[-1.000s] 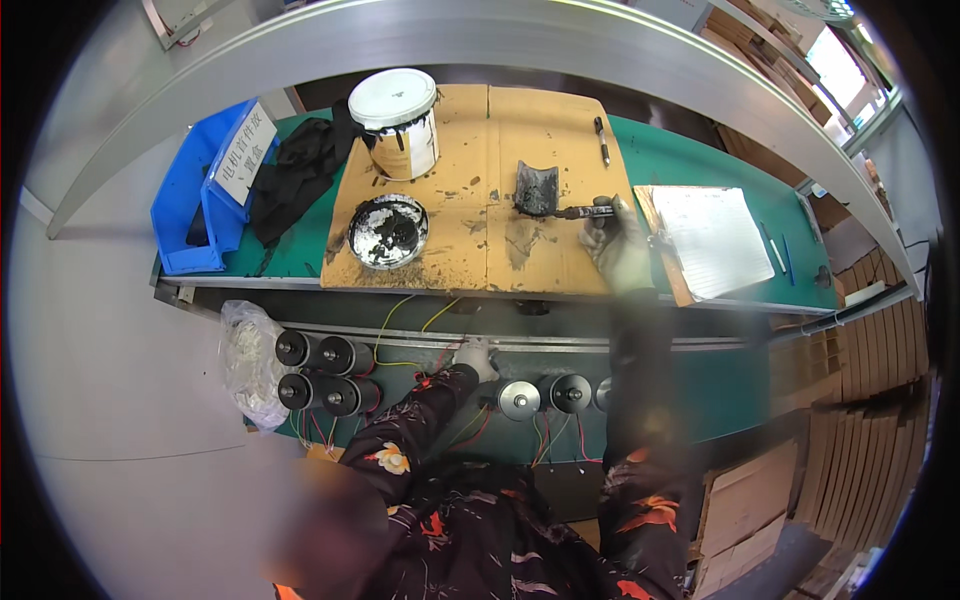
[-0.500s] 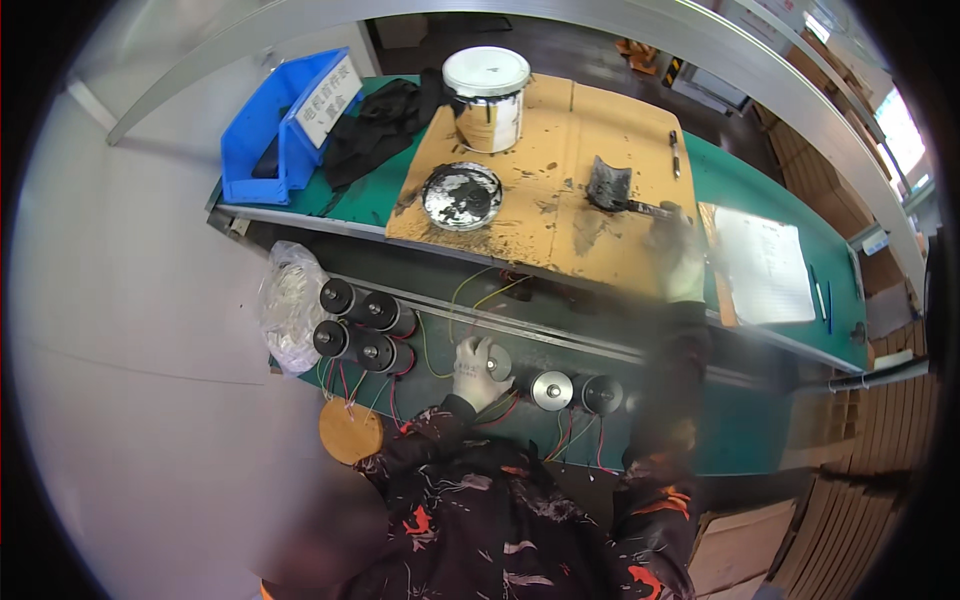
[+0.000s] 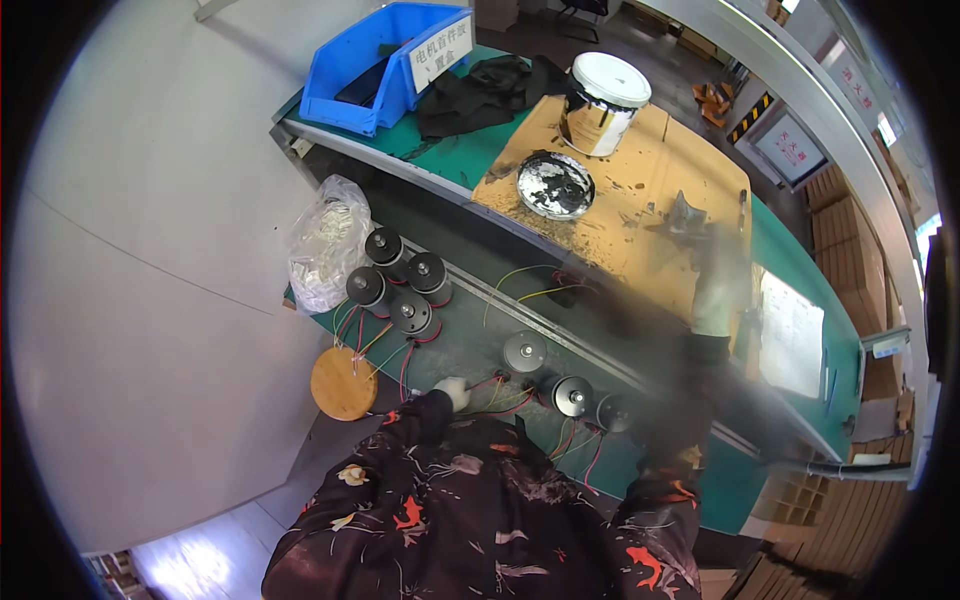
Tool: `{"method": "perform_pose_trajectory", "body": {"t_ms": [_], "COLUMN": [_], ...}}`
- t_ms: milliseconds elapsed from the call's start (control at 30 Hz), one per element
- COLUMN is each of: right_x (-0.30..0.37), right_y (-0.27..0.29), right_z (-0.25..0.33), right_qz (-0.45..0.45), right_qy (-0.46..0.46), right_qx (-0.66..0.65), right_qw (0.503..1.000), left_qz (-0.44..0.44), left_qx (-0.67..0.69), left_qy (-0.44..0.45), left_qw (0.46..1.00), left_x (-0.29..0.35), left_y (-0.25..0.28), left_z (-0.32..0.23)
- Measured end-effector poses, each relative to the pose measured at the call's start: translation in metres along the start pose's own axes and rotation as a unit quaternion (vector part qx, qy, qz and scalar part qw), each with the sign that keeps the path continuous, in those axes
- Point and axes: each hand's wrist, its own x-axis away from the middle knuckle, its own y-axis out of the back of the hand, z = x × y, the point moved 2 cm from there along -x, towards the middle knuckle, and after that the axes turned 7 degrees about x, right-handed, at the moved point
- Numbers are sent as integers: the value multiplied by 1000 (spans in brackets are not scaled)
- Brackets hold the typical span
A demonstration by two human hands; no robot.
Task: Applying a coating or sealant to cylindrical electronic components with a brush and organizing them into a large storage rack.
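Across the top, from eleven round to four o'clock, runs the green table [image 3: 455,155], and nearer the person sits the lower bench [image 3: 735,490]. Stained cardboard [image 3: 700,160] covers a good stretch of the table at two o'clock. Up at eleven, the blue bin [image 3: 385,75]! Clear bag [image 3: 328,250] at ten, black cloth [image 3: 490,95] just right of the bin at twelve, sheet [image 3: 790,325] at three, and the white-topped pail [image 3: 603,110] upright at one. Just below the pail, a lid [image 3: 556,186] smeared black and white. Wooden disc [image 3: 344,384], eight o'clock. Now the motors: four dark-topped ones [image 3: 410,314] bunched between nine and ten, beside the bag; three more [image 3: 571,396] in a row between four and five, all on the bench, shafts up. At three o'clock, the right hand [image 3: 712,300] hangs blurred over the cardboard's edge, near the blackened tool [image 3: 688,215] at two; whether its fingers grip the handle, I cannot tell. Down at six, the gloved left hand [image 3: 455,393] is beside the wires [image 3: 485,383] of the nearest motor; its fingers are too hidden to call.
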Motion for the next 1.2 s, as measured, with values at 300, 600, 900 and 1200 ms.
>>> {"method": "perform_pose_trajectory", "body": {"t_ms": [300, 600, 900, 1200], "right_x": [-21, -22, 108, 166], "right_y": [-114, -125, -94, -73], "right_z": [8, 10, -23, -121], "right_qz": [137, 170, 185, 154], "right_qy": [34, 103, 74, -22], "right_qx": [175, 335, 288, 304], "right_qw": [974, 921, 937, 940], "left_qz": [-106, -119, -149, -134], "left_qx": [21, 92, 121, 118], "left_qy": [162, 215, 221, 220], "left_qw": [981, 965, 956, 959], "left_x": [71, 79, 76, 80], "left_y": [26, 14, 5, 5], "left_z": [54, 82, 90, 88]}}
